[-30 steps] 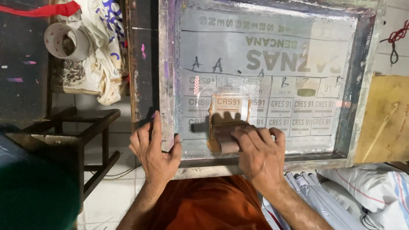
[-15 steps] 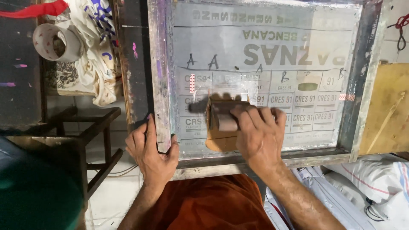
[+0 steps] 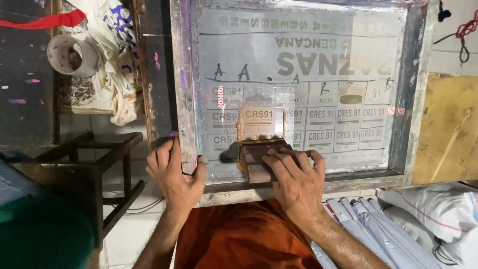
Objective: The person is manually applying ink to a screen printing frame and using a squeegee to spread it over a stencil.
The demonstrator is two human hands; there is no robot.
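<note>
- Squeegee (image 3: 261, 157): small brown block on the mesh at the near edge of the screen frame (image 3: 185, 99), long axis running left to right.
- Our right hand (image 3: 294, 182): fingers curled over the squeegee from the near side, pressing it down; the nearer hand.
- Our left hand (image 3: 174, 172): fingers wrapped shut on the frame's near-left corner, just left of the squeegee.
- Around: dark stool (image 3: 87, 159) at left; tape roll (image 3: 72, 55) and stained cloth (image 3: 117, 60) far left; folded white fabric (image 3: 368, 224) near right.
- Mesh beyond the squeegee shows nothing in the way.

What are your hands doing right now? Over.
Left hand gripping the printing screen frame at its near corner. Right hand pressing a small brown squeegee on the mesh. Nothing in the way.
</note>
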